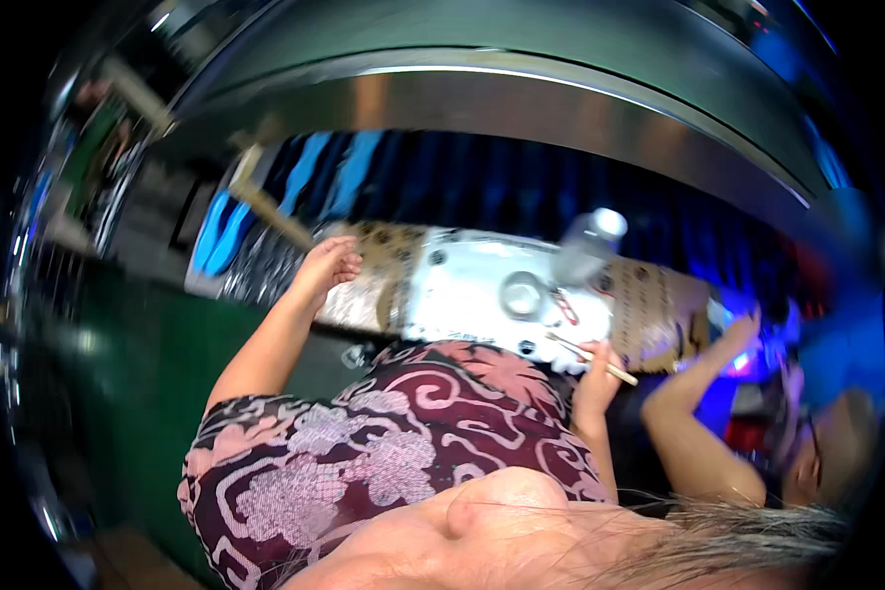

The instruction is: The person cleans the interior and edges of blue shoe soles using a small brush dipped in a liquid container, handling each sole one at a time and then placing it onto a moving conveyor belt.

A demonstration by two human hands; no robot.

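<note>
My right hand (592,379) is closed around a slim brush (619,374) with a pale wooden handle, its tip pointing left over the white sheet's near edge. My left hand (336,264) is raised over the left part of the cardboard, fingers loosely bent and apart, with nothing visible in them. On the white sheet (462,295) between my hands sit a clear round dish (523,295) and a small red-and-white object (565,307). A clear bottle or jar (588,248) with a bright top stands behind them, blurred.
Brown cardboard (649,305) lies under the sheet. A wooden bar (275,211) and blue strips (228,236) are at the left. Behind rises a metal-edged machine (521,84). Another person's arm (703,393) reaches in at the right, by a blue-purple light (740,362).
</note>
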